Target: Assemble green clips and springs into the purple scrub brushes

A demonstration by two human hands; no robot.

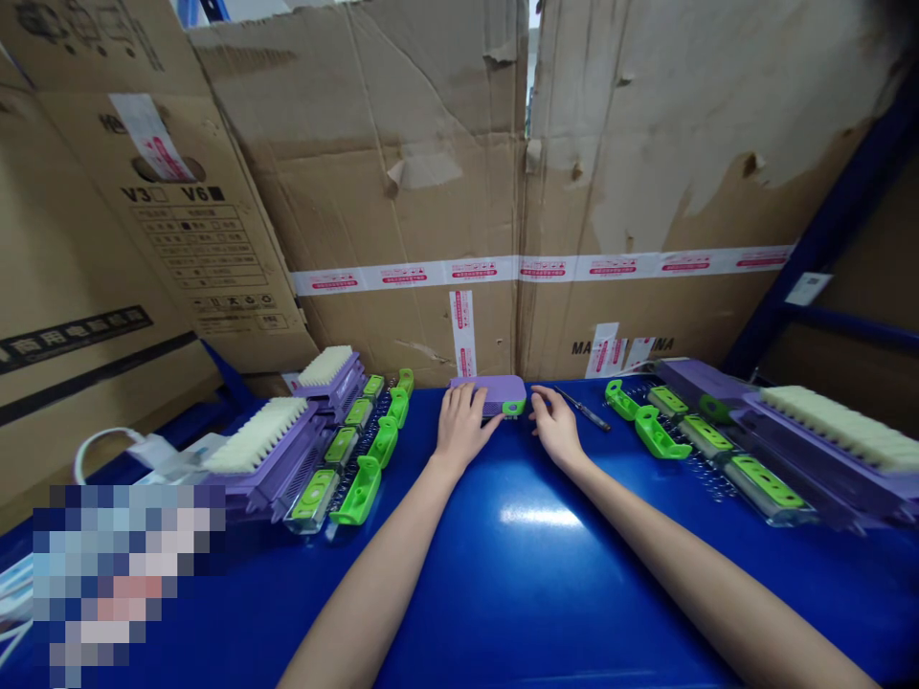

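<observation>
My left hand (463,421) lies over a purple plastic housing (495,385) with a bright green end piece (512,408), near the back of the blue table. Its fingers rest across the top and the thumb is at the front edge. My right hand (554,426) is just right of the housing, fingers loosely bent and apart, with nothing visible in them. Beside that hand lies a thin, dark, pen-like tool (585,410). The underside of the housing is hidden.
Both sides hold rows of green clips (359,490), clear-and-green cases (765,481), springs (707,478) and purple parts with cream bristle-like blocks (840,426). Cardboard walls (402,211) enclose the back and left. White cables (107,435) lie at left; a blue post (811,230) stands right.
</observation>
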